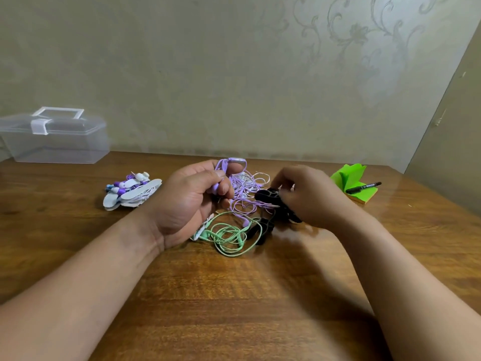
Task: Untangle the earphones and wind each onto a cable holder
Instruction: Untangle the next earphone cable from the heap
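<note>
Centrally, left hand (pixel 187 201) fingers (pixel 224 189) curled tight round purple earphones (pixel 247 185), cable trailing into tangle on tabletop (pixel 234 295). Right hand (pixel 304 196) fingers (pixel 284 178) pinch black cable holder (pixel 268 196) beside tangle. Green earphones (pixel 229 237) loose nearer person, touching spare black holders (pixel 260 230). Wound earphones pile (pixel 130 194) left; clear box (pixel 54 142) far left; sticky notes (pixel 355 178), marker (pixel 364 188) right.

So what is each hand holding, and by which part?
Left hand grips the purple earphones by a bunch of cable near an earbud. Right hand pinches a black cable holder at its upper end; the exact grip is blurred.
</note>
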Available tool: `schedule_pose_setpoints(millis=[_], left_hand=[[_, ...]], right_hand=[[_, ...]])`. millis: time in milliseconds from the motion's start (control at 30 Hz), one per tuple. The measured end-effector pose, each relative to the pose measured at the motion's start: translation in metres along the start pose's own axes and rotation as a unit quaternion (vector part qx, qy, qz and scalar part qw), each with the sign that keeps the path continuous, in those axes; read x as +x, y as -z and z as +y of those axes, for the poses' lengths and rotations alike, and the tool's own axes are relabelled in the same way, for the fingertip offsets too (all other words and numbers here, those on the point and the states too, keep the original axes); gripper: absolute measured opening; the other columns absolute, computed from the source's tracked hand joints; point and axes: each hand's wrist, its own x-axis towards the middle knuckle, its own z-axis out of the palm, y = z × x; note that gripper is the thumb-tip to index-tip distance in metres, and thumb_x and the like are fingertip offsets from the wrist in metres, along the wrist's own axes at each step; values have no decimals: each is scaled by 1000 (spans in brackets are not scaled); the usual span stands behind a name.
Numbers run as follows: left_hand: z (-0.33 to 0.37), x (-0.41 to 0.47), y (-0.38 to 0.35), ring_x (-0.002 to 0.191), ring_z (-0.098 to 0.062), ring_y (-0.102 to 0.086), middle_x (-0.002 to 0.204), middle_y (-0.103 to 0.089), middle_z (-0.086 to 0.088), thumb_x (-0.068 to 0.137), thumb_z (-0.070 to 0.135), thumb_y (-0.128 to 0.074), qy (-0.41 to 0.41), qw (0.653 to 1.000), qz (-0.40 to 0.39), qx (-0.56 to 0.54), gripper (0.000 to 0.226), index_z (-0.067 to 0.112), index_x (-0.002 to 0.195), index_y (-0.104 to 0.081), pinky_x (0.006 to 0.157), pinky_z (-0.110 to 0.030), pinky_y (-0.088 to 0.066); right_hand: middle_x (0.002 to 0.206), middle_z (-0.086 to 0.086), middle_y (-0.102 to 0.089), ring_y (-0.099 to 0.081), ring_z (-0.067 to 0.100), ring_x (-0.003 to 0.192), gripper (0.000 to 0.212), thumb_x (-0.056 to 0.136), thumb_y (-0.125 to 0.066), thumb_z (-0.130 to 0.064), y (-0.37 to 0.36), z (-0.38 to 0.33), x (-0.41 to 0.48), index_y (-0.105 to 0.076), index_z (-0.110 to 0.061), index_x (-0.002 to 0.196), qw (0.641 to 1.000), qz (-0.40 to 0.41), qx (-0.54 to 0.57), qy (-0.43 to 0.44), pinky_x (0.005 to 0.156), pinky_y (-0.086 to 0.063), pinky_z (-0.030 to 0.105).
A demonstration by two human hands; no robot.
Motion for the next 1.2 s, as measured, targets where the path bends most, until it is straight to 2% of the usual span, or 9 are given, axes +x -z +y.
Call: schedule_pose_setpoints(millis=[133,200,300,467,633,733,900,1033,1200], left_hand=[[-3,-1,-2,78,-18,-50,66,-46,-2,107,3,-38,7,999,-12,31,33,0,119,-67,70,-30,-41],[-3,-1,-1,79,-19,-50,66,-46,-2,107,4,-38,9,999,-19,30,33,0,120,-68,72,-31,-41],[-2,-2,0,80,-19,-50,67,-45,-3,106,3,-38,12,1000,-24,16,32,0,119,-68,70,-28,-43],[1,-2,0,79,-20,-47,68,-40,-4,106,3,-39,13,999,-32,-9,32,-2,122,-65,64,-26,-48],[-1,0,2,78,-19,-49,68,-41,-3,106,4,-39,14,1000,-25,-6,32,-2,123,-65,67,-28,-45],[-3,0,3,77,-18,-51,69,-41,-4,106,4,-40,15,1000,-19,3,33,-3,125,-65,72,-31,-42],[-2,1,4,77,-18,-52,71,-40,-5,106,4,-39,15,1000,-10,5,32,-3,125,-64,70,-29,-44],[-3,1,3,76,-17,-51,68,-41,-3,106,5,-39,15,1000,-11,0,33,-4,127,-63,67,-28,-44],[-1,3,4,77,-18,-51,68,-42,-3,106,5,-39,24,999,-19,-13,33,-1,123,-66,68,-28,-45]], right_hand=[[97,-9,-61,-58,18,90,34,79,-63,-8,8,-9,-4,-66,-38,93,994,-88,-20,57,79,-51,36],[99,-11,-59,-59,11,87,38,79,-67,-8,9,-11,-7,-69,-39,100,984,-150,-18,92,77,-50,33],[111,-14,-53,-56,5,98,41,84,-75,-22,3,-11,-10,-70,-47,115,965,-225,-40,126,80,-49,26],[118,-10,-51,-47,12,110,37,85,-82,-36,11,-5,-8,-71,-44,120,964,-217,-75,133,94,-44,33],[112,-20,-64,-55,5,105,27,87,-78,-36,19,-7,-10,-71,-45,111,963,-208,-50,163,87,-46,32],[100,-14,-62,-60,7,95,25,90,-65,-42,17,-16,-13,-72,-43,114,959,-222,0,175,82,-52,39],[93,-3,-63,-60,23,88,30,95,-46,-47,13,-29,-15,-64,-24,100,971,-202,-54,112,83,-52,51],[92,5,-69,-62,21,83,26,103,-47,-35,19,-35,-18,-61,-14,106,972,-231,-1,44,78,-51,44],[96,-2,-67,-64,18,87,32,99,-55,-59,36,-25,-23,-60,-28,101,943,-319,-88,-24,69,-47,34]])
